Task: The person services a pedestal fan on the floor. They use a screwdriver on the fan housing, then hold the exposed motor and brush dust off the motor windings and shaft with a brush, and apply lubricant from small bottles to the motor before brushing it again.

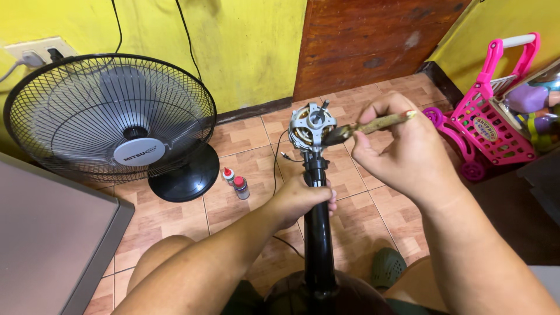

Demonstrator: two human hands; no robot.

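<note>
over tiled floor [245, 137], left hand [300, 201] grips fan pole [318, 245]; right hand [402, 149] pinches brush [373, 124].

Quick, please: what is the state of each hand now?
Left hand: closed around the black fan pole.
Right hand: closed, holding a worn brush-like tool at the bare motor.

Yellow walls [251, 46] and a brown wooden door [367, 41] rise above a tan tiled floor [245, 146].

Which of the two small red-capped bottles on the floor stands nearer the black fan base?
The smaller bottle, standing left of the larger bottle and closest to the round fan base.
</note>
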